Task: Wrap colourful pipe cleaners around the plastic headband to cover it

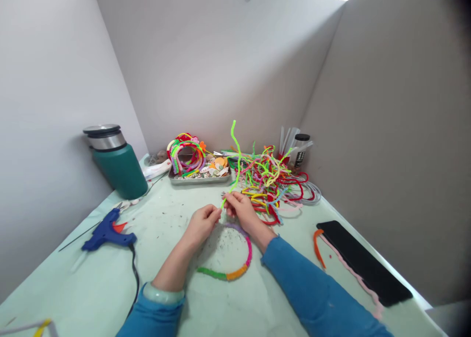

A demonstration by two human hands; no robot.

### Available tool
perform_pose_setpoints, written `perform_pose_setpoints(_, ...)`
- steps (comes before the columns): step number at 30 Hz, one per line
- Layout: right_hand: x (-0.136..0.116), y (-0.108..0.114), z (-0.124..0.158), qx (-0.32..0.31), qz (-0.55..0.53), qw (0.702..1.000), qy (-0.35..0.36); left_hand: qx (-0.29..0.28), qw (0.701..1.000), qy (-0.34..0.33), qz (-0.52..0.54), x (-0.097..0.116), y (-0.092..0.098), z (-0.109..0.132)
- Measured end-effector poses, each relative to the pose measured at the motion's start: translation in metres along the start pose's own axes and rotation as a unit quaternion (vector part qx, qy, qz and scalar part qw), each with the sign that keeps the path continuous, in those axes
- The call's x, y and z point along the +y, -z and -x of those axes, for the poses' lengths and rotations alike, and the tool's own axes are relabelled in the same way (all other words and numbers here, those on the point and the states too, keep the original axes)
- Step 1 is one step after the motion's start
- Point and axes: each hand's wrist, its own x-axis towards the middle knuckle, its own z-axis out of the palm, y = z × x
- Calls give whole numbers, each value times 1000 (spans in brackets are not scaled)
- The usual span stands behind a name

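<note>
A lime-green pipe cleaner [237, 155] stands up from between my two hands, its free end pointing upward. My left hand [201, 222] pinches near its lower end, fingertips close together. Just to the right, my right hand [240, 207] is closed around it a little higher. Below them a curved band wrapped in pipe cleaner [236, 273] shows green, orange, pink and purple sections in an open arc. Its purple end runs up under my right hand; whether it touches my fingers I cannot tell.
A blue glue gun [108, 231] with a black cord and a green bottle [119, 168] stand left. At the back are a metal tray [200, 181] with wrapped rings, and a pipe cleaner heap [270, 168]. A black flat object [362, 261] lies right. Grey partitions enclose the table.
</note>
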Motion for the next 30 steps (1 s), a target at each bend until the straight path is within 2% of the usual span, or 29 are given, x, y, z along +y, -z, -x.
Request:
perform_pose_setpoints(3, 0, -2, 3, -31, 37, 999, -5, 13, 1000, 8, -3, -4, 0, -2)
perform_pose_setpoints(11, 4, -2, 1, 3, 47, 999, 9, 102, 981, -35, -160, -5, 3, -1)
perform_pose_setpoints(15, 2, -2, 2, -10, 51, 999, 12, 110, 974, -36, -194, -2, 4, 0)
perform_pose_setpoints(19, 1, -2, 2, -8, 55, 998, 18, 93, 982, -53, -158, 0, 3, 1)
perform_pose_setpoints(24, 4, 0, 0, 6, 36, 999, 23, 16, 999, -41, -24, 1, 2, 2)
perform_pose_setpoints(30, 5, 0, 2, -59, 62, 996, 32, 64, 997, -19, -30, -2, 4, -1)
